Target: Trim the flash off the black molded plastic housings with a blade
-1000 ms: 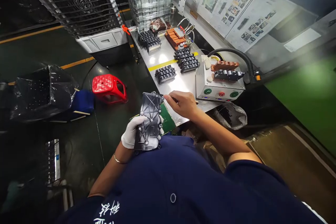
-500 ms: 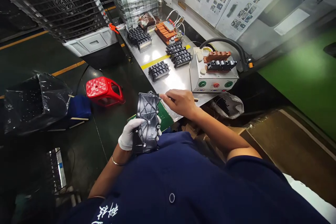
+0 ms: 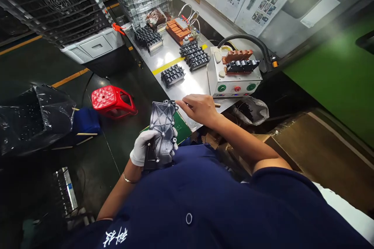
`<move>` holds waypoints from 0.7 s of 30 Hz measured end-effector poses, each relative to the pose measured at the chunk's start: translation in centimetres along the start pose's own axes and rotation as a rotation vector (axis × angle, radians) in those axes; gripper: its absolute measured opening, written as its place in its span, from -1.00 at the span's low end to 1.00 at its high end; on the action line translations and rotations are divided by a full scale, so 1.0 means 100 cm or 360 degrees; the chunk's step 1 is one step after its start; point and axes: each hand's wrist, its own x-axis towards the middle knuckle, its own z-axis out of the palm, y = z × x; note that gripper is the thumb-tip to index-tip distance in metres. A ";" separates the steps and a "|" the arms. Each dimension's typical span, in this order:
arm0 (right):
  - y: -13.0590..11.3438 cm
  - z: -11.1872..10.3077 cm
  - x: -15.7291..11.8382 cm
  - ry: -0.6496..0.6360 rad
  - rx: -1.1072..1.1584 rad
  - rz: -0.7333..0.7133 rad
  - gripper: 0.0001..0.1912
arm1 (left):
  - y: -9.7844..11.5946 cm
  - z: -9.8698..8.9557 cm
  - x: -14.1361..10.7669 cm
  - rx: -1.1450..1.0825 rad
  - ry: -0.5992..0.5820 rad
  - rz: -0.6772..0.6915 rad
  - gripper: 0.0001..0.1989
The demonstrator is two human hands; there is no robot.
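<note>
My left hand, in a white glove, grips a black moulded plastic cover with crossing ribs and small round bosses. The cover is held upright in front of my body, thumb on its near face and fingertips round its right edge. My bare right hand is closed at the cover's upper right corner. Out of the back of that fist sticks the yellowish end of a slim hand tool; the fingers hide most of it. Under the cover lies a green board at the bench edge.
Several black ribbed parts stand on the metal bench. Behind them is an orange fixture with hoses. A white control box with buttons sits at the right. A red stool and a black-bagged bin are at left.
The cover tilts slightly, and its face now catches more light. My right hand stays by its upper corner. The whole view has shifted a little.
</note>
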 end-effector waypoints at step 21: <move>-0.007 -0.001 -0.025 -0.0039 0.0057 -0.0319 -0.46 | -0.003 0.014 -0.007 -0.0038 -0.0001 -0.0135 -0.64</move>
